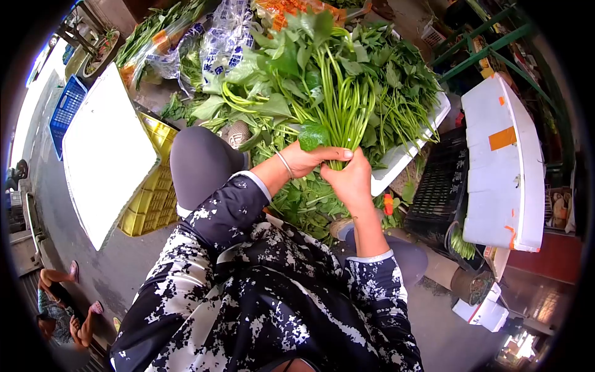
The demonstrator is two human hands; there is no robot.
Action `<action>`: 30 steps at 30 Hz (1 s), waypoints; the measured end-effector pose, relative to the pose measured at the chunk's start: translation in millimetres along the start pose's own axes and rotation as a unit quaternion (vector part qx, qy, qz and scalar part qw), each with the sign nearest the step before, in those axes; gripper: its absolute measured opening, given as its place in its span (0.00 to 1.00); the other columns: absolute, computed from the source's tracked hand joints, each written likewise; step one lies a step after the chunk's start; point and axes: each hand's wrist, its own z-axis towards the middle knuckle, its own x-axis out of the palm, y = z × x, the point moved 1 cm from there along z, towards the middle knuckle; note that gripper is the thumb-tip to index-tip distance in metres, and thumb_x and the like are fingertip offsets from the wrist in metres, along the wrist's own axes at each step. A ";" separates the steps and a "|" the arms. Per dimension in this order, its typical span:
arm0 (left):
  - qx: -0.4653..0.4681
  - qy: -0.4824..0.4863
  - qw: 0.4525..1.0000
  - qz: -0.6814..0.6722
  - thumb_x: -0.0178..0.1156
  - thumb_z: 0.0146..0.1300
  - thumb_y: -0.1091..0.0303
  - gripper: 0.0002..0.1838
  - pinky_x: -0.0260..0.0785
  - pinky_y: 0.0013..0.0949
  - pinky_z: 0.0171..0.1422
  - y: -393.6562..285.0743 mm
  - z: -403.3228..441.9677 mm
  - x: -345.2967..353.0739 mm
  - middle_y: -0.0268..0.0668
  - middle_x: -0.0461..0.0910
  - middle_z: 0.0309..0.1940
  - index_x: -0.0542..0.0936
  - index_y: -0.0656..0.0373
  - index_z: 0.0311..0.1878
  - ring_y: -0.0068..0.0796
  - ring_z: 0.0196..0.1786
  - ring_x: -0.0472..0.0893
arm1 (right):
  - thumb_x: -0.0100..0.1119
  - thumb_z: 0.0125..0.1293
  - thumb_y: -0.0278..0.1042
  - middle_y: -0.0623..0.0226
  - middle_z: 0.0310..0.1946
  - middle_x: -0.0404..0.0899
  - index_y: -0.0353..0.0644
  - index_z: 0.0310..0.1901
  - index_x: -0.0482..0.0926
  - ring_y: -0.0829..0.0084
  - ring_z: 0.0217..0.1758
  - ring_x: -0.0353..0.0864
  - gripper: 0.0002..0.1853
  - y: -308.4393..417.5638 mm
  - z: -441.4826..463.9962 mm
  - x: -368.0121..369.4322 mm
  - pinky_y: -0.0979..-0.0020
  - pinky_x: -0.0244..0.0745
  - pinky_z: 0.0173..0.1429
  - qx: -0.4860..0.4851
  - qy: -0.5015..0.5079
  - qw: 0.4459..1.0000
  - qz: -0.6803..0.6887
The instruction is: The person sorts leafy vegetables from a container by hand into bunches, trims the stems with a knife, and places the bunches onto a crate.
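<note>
A bunch of leafy greens (338, 102) with long pale-green stems stands upright in front of me, its leaves fanning away from my body. My left hand (307, 160) wraps round the lower stems from the left, a bracelet at its wrist. From the right, my right hand (350, 180) closes on the stem ends, both thumbs almost touching. Right behind the bunch, more greens (403, 87) are heaped in a white foam box (396, 162). Loose leaves (304, 201) lie on the ground below my hands, between my knees.
On the left a white board (105, 155) rests on a yellow crate (152, 195), beside a blue crate (67, 111). Printed plastic bags (226, 43) lie at the back. A black crate (437, 186) and a foam box (502, 167) stand right. A person (65, 310) sits at lower left.
</note>
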 end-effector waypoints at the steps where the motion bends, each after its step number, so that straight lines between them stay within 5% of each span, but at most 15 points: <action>1: 0.002 0.002 1.000 0.006 0.62 0.50 0.75 0.18 0.66 0.29 0.47 -0.5 0.1 0.0 0.33 0.76 0.41 0.73 0.60 0.47 0.24 0.43 0.74 | 0.66 0.38 0.31 0.57 0.33 0.78 0.35 0.39 0.72 0.66 0.38 0.78 0.23 4.9 -0.2 -3.9 0.69 0.71 0.41 -0.009 -0.019 1.000 -0.013; 5: -0.128 0.062 0.989 -0.029 0.62 0.50 0.72 0.21 0.65 0.30 0.49 0.4 -6.4 -7.6 0.34 0.75 0.44 0.72 0.59 0.50 0.26 0.46 0.73 | 0.67 0.38 0.31 0.60 0.30 0.79 0.36 0.36 0.74 0.71 0.32 0.78 0.20 -3.7 19.6 -22.3 0.72 0.72 0.38 -0.011 0.023 0.999 0.020; 6: -0.130 0.103 0.986 0.008 0.63 0.49 0.73 0.30 0.66 0.31 0.50 4.0 -5.6 -10.8 0.38 0.73 0.46 0.64 0.59 0.57 0.27 0.48 0.72 | 0.65 0.38 0.29 0.61 0.30 0.79 0.35 0.37 0.74 0.72 0.32 0.78 0.20 -0.6 21.4 -29.1 0.72 0.72 0.38 -0.007 0.010 1.000 -0.002; 8: -0.109 0.074 0.991 0.002 0.63 0.49 0.74 0.38 0.67 0.32 0.49 -3.0 -25.6 1.6 0.42 0.73 0.46 0.55 0.59 0.62 0.27 0.48 0.72 | 0.64 0.37 0.32 0.53 0.29 0.78 0.35 0.37 0.73 0.60 0.34 0.79 0.21 -5.3 25.7 -44.5 0.67 0.72 0.39 -0.021 0.017 0.998 -0.052; 9: -0.198 0.071 0.974 0.084 0.63 0.48 0.76 0.44 0.68 0.31 0.49 -5.6 -34.3 -0.8 0.44 0.70 0.49 0.47 0.58 0.64 0.28 0.49 0.72 | 0.64 0.37 0.32 0.53 0.29 0.78 0.35 0.37 0.73 0.60 0.34 0.79 0.21 -5.5 26.6 -52.5 0.67 0.72 0.39 -0.019 0.016 0.998 -0.054; 10: -0.275 0.083 0.935 0.209 0.65 0.47 0.75 0.44 0.69 0.30 0.48 -16.3 -42.1 2.8 0.46 0.67 0.52 0.50 0.55 0.64 0.31 0.49 0.72 | 0.63 0.37 0.31 0.52 0.29 0.78 0.35 0.37 0.73 0.59 0.34 0.79 0.21 -3.1 28.1 -60.6 0.67 0.72 0.39 -0.023 0.027 0.995 -0.092; 13: -0.197 0.106 0.861 0.457 0.69 0.40 0.72 0.47 0.66 0.35 0.53 -34.2 -48.3 13.7 0.48 0.60 0.57 0.53 0.52 0.64 0.38 0.52 0.69 | 0.62 0.38 0.30 0.49 0.29 0.77 0.35 0.37 0.73 0.55 0.34 0.78 0.20 7.5 27.8 -73.4 0.64 0.72 0.39 -0.016 0.055 0.986 -0.159; 14: 0.048 0.042 0.788 0.612 0.70 0.35 0.69 0.49 0.61 0.39 0.57 -42.3 -45.7 18.2 0.48 0.58 0.58 0.55 0.50 0.64 0.41 0.56 0.65 | 0.62 0.38 0.30 0.49 0.29 0.77 0.36 0.37 0.73 0.54 0.34 0.78 0.20 15.8 26.0 -76.4 0.64 0.72 0.40 -0.013 0.067 0.984 -0.165; 15: 0.288 -0.028 0.639 0.712 0.72 0.31 0.66 0.50 0.57 0.44 0.62 -48.6 -43.1 22.4 0.48 0.56 0.59 0.57 0.49 0.63 0.45 0.59 0.62 | 0.62 0.38 0.30 0.49 0.29 0.77 0.36 0.37 0.73 0.54 0.34 0.78 0.20 21.8 24.3 -78.0 0.64 0.72 0.40 -0.016 0.069 0.984 -0.166; 16: 0.310 -0.035 0.596 0.740 0.73 0.24 0.61 0.54 0.42 0.50 0.67 -48.3 -31.8 20.4 0.48 0.49 0.62 0.58 0.46 0.63 0.48 0.66 0.50 | 0.61 0.38 0.30 0.49 0.29 0.77 0.36 0.37 0.72 0.54 0.34 0.77 0.19 26.9 21.8 -79.2 0.63 0.71 0.40 -0.012 0.095 0.977 -0.192; 18: 0.326 -0.049 0.533 0.779 0.72 0.24 0.54 0.55 0.33 0.53 0.68 -54.9 -16.3 20.2 0.49 0.45 0.64 0.58 0.44 0.63 0.49 0.68 0.43 | 0.61 0.38 0.30 0.49 0.28 0.77 0.36 0.36 0.72 0.53 0.34 0.77 0.19 35.9 16.8 -85.6 0.62 0.71 0.40 -0.009 0.120 0.967 -0.223; 21: 0.297 -0.044 0.563 0.770 0.69 0.30 0.48 0.50 0.26 0.54 0.68 -64.8 -3.4 28.2 0.51 0.39 0.66 0.58 0.43 0.62 0.50 0.69 0.38 | 0.60 0.38 0.30 0.49 0.26 0.76 0.36 0.34 0.70 0.50 0.33 0.76 0.18 42.7 4.5 -97.8 0.59 0.70 0.39 -0.031 0.158 0.947 -0.278; 26: 0.314 0.046 0.553 0.770 0.69 0.30 0.52 0.41 0.26 0.54 0.68 -70.3 11.1 37.3 0.47 0.41 0.67 0.66 0.52 0.52 0.50 0.69 0.38 | 0.57 0.39 0.27 0.48 0.25 0.75 0.36 0.34 0.70 0.49 0.32 0.75 0.16 58.2 -12.4 -114.7 0.58 0.70 0.37 -0.065 0.194 0.924 -0.323; 28: 0.365 0.110 0.593 0.709 0.69 0.31 0.54 0.36 0.27 0.53 0.69 -67.5 17.3 37.9 0.45 0.50 0.64 0.67 0.56 0.45 0.47 0.69 0.41 | 0.57 0.39 0.27 0.48 0.24 0.75 0.37 0.33 0.70 0.49 0.32 0.75 0.15 66.8 -19.1 -120.2 0.58 0.70 0.37 -0.066 0.178 0.915 -0.357; 30: 0.383 0.143 0.618 0.672 0.67 0.33 0.56 0.31 0.38 0.54 0.68 -64.8 22.9 36.2 0.42 0.69 0.46 0.66 0.57 0.42 0.43 0.62 0.61 | 0.59 0.39 0.27 0.48 0.25 0.74 0.37 0.34 0.70 0.49 0.33 0.74 0.16 71.7 -22.6 -123.7 0.58 0.69 0.37 -0.067 0.163 0.916 -0.360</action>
